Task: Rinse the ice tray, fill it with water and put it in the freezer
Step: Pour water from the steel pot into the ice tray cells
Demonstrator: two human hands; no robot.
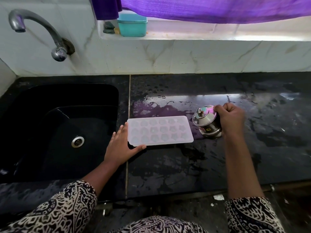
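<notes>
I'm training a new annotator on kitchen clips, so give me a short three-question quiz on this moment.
1. True or false: the ice tray is lifted clear of the counter.
2. The right hand grips: A) the tap B) the steel pot C) the teal box.
3. Which hand touches the ice tray's end nearest the sink?
Key: 1 false, it lies flat on the counter; 2 B; 3 the left hand.
</notes>
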